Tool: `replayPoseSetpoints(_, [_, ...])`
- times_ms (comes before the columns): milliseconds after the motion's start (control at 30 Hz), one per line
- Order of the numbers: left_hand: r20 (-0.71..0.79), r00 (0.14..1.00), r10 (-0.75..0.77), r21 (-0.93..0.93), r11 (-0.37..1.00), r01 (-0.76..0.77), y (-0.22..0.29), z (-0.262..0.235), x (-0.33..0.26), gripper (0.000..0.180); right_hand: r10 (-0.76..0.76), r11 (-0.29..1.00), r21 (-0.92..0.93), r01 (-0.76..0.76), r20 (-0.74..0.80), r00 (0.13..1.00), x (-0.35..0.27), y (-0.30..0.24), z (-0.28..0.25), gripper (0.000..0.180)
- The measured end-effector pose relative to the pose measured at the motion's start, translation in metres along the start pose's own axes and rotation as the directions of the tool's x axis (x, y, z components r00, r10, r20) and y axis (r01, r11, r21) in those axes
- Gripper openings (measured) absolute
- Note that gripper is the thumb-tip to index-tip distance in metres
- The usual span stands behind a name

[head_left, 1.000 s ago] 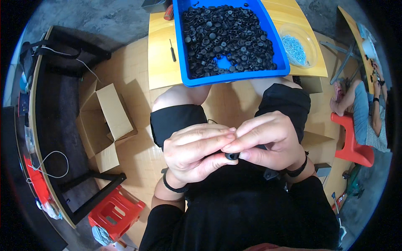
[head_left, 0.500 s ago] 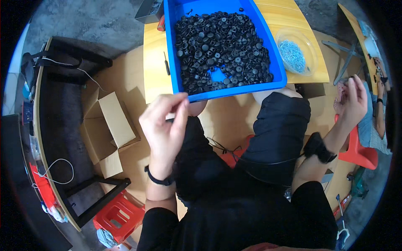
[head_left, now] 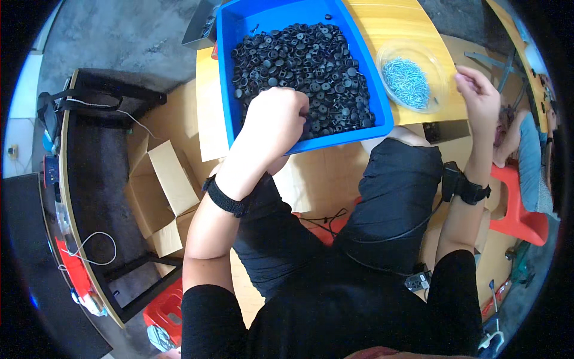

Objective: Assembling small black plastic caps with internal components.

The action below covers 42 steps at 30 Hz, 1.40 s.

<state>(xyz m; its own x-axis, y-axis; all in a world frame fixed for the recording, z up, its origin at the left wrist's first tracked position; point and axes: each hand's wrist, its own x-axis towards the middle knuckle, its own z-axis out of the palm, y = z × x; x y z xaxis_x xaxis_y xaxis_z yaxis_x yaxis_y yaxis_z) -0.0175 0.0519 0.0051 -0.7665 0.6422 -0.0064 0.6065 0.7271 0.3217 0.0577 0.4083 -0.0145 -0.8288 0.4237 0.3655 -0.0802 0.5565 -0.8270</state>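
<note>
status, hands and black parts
Left hand over black plastic parts in blue tray, fingertips hidden. Right hand beside screw bowl, grip unclear. No obstruction seen.

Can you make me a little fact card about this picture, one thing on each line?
Left grip: at the near side of the blue tray, over the black parts; what it holds is hidden
Right grip: raised beside the clear dish, fingers bent; can't tell if it holds anything
Dish contents: small shiny pale-blue pieces
Under tray and dish: yellow table
To the left: open cardboard box

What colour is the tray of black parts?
The tray is bright blue; head view shows it.
</note>
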Motion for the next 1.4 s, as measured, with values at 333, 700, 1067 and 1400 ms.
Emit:
replayPoseSetpoints(333, [0.088,0.994,-0.060,0.075,0.996,0.054,0.003,0.014,0.009,0.014,0.025,0.853,-0.441,0.280,0.569,0.822,0.010,-0.030,0.071,0.017])
replayPoseSetpoints(700, [-0.073,0.996,-0.046,-0.272,0.962,0.025,-0.008,0.006,0.000,0.010,0.082,0.993,0.036,-0.109,0.438,0.895,0.003,-0.038,0.049,0.011])
replayPoseSetpoints(1067, [0.098,0.995,0.022,-0.968,-0.231,0.101,-0.009,-0.017,-0.056,0.030,-0.163,0.710,0.652,-0.266,0.520,0.839,-0.063,-0.123,0.076,0.009])
replayPoseSetpoints(1400, [0.043,0.995,-0.085,-0.826,-0.563,-0.012,0.019,-0.012,-0.109,0.022,-0.132,0.592,0.676,-0.439,0.619,0.774,-0.122,-0.192,0.121,0.011])
